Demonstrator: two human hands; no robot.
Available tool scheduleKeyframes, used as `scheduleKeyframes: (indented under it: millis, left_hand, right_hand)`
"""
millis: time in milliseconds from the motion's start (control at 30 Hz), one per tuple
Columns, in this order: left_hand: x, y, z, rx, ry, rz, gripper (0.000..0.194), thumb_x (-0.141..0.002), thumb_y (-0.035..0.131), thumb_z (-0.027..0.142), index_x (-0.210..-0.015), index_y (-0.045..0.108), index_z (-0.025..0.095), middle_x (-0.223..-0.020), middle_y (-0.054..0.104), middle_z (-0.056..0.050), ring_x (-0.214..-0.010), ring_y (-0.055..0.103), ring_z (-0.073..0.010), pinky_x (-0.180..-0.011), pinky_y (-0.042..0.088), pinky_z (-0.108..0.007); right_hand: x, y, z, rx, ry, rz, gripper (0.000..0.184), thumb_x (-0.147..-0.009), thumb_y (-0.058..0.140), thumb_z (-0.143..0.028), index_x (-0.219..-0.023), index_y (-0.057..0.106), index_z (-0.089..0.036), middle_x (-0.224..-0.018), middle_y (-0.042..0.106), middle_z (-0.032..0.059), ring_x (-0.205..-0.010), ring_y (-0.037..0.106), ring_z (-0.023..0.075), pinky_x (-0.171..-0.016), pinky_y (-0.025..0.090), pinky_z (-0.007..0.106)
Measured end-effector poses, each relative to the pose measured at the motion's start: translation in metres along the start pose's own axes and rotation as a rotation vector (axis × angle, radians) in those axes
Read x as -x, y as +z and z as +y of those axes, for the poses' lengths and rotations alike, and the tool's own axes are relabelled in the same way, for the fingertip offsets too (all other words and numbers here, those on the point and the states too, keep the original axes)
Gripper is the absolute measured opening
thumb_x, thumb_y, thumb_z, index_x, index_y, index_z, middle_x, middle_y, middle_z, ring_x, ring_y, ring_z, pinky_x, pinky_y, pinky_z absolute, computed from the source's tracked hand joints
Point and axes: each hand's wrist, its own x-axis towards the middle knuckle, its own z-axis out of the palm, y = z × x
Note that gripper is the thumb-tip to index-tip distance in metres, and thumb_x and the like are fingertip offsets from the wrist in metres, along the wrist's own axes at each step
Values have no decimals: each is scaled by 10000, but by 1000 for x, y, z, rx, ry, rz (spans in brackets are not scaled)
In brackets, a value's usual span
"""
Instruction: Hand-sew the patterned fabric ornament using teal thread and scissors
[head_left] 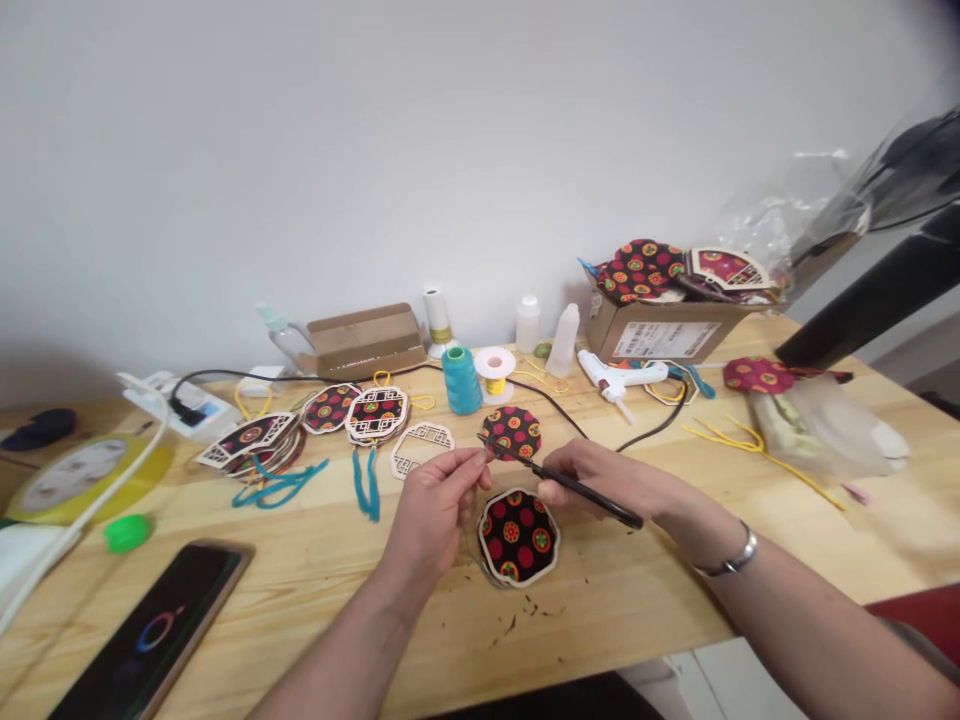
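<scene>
Gripping the black scissors [589, 491] in my right hand [600, 476], I am pointing the blades leftward near the middle of the frame, close to my left hand [436, 492]. I am pressing my left thumb and finger together, seemingly on something too small to make out. The pale-rimmed patterned piece [517, 535] is lying at lower centre, below the scissors, with dark scraps [513, 623] lying beneath it in the frame. Just above the blades a round patterned cloth [517, 425] is lying, and above centre a teal thread cone [461, 382] is standing
</scene>
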Motion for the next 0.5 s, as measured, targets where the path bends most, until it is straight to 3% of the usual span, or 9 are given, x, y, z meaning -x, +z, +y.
scheduleKeyframes:
  millis: [500]
  left_hand:
    - [0,1,-1,-14,-22,-24,225,-592,768,299,-696,704,110,-523,548,26,-371,306,-4,-366,158,-153]
  right_hand:
    - [0,-1,-2,-93,53,-4,508,-787,502,-617,-592,364,-169,-581,264,-54,-533,243,69,-463,180,232]
